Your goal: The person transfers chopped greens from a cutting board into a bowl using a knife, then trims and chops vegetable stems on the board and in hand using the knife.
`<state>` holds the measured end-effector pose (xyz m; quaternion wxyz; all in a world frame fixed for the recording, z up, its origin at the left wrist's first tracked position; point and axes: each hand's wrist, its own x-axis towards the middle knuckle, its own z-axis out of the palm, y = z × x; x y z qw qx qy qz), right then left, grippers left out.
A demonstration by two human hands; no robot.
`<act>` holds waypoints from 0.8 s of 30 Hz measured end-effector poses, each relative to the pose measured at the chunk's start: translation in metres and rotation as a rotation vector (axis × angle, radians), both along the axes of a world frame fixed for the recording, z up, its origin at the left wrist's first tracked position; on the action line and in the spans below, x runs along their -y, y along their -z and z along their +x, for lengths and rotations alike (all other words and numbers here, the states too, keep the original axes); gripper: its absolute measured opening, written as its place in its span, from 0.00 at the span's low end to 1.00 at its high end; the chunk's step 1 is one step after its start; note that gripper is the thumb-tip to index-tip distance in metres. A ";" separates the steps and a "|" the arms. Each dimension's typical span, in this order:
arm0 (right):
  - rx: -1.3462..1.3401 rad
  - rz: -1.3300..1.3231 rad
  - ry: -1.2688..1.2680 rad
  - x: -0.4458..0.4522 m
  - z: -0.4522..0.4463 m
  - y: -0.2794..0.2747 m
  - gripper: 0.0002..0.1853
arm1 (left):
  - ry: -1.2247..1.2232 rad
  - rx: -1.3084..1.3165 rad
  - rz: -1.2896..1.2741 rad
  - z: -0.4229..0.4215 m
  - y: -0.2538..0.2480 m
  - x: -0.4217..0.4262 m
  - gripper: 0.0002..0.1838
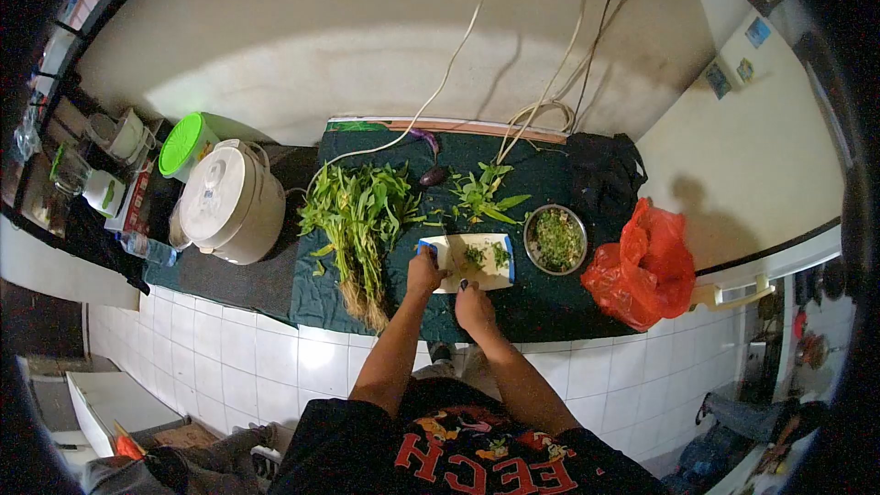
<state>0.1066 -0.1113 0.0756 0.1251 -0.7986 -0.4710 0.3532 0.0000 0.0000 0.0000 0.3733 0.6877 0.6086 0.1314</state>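
A white cutting board point(449, 247) with blue ends lies near the front of the green-clothed table, chopped greens point(475, 257) scattered on its right half. My left hand point(425, 272) is closed over the board's left end, covering part of the blue edge. At the board's front edge, my right hand point(474, 306) is wrapped round the dark handle of what looks like a knife point(464, 285); its blade is hard to make out. To the right stands a metal bowl point(556, 238) with chopped greens inside. A big bunch of leafy greens with roots point(362, 211) spreads left of my hands.
Behind the board lie loose leaves point(486, 192) and purple eggplants point(434, 176). A red plastic bag point(642, 266) sits at the right, near a black bag point(605, 170). A white rice cooker point(234, 202) stands left. Cables point(541, 115) hang down the wall onto the table.
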 end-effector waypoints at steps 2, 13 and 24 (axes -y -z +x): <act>-0.013 -0.046 0.015 -0.002 -0.003 -0.010 0.24 | -0.037 0.033 0.000 0.000 0.006 -0.001 0.33; 0.081 0.014 -0.030 0.022 0.006 0.026 0.21 | -0.052 0.065 -0.011 0.011 0.018 0.019 0.20; 0.031 -0.020 0.101 0.017 -0.005 0.112 0.17 | -0.049 0.048 0.054 0.006 0.012 0.011 0.20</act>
